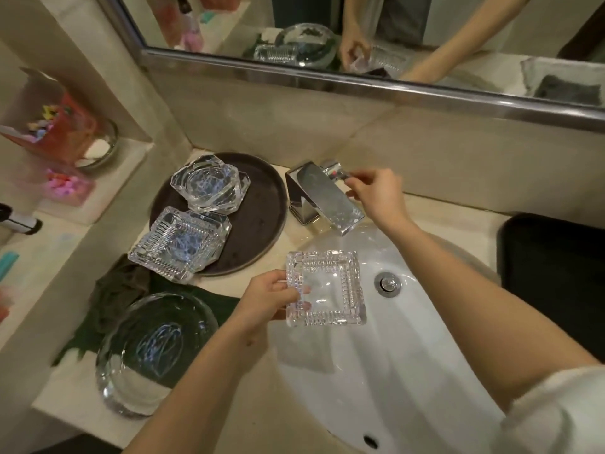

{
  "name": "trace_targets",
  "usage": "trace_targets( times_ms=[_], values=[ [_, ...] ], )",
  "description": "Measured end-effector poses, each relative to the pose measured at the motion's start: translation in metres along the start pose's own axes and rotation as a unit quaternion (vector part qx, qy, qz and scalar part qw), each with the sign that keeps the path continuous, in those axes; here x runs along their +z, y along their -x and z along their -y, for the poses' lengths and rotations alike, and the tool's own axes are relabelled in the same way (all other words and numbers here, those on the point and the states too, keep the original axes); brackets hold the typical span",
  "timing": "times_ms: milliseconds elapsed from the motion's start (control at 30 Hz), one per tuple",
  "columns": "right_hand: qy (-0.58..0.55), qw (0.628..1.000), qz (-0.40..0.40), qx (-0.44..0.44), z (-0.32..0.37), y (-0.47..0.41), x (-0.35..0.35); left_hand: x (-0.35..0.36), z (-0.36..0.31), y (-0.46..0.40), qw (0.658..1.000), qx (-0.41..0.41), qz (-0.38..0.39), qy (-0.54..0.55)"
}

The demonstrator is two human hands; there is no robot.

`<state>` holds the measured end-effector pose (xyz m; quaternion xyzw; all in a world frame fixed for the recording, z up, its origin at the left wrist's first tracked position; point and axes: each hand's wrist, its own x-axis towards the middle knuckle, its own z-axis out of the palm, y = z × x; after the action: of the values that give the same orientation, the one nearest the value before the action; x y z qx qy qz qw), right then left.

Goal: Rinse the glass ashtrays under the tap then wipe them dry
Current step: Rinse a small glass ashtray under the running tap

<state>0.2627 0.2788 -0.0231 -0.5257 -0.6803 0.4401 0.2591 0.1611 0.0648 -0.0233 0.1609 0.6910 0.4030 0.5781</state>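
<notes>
Head view shows us at the sink (409, 371) with the rinse only starting. Our left hand (271, 301) grips a square glass ashtray (325, 288) by its left edge, thumb over the rim, holding it above the basin just in front of the tap (322, 194). Our right hand (376, 191) pinches the tap lever (337, 172) behind the spout; we see no water running, so we judge this ashtray not yet rinsed.

Left of the tap, a dark round tray (258, 224) carries an octagonal ashtray stack (209, 185) and a ribbed square ashtray (180, 244) that overhangs the tray's near edge. Further left and nearer us, a large round glass ashtray (154, 348) rests on a dark green cloth (108, 306) on the tabletop (252, 414).

Whether those others are washed we cannot tell; pale streaks show inside them, which could be reflections or residue. By our reckoning, rinsing the held piece, likely the rest, and all the wiping with the cloth remain.
</notes>
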Motion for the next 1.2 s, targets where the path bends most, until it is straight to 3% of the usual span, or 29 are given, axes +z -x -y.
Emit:
trace_targets(
  times_ms=[167,1200],
  values=[
    [0.030,0.999,-0.003,-0.036,0.000,-0.004,-0.004,0.008,0.000,-0.009,1.000,0.001,-0.006,0.009],
    [0.070,0.996,-0.019,-0.057,-0.004,-0.011,-0.004,0.025,0.007,-0.022,0.999,-0.004,0.011,-0.039]
  ],
)
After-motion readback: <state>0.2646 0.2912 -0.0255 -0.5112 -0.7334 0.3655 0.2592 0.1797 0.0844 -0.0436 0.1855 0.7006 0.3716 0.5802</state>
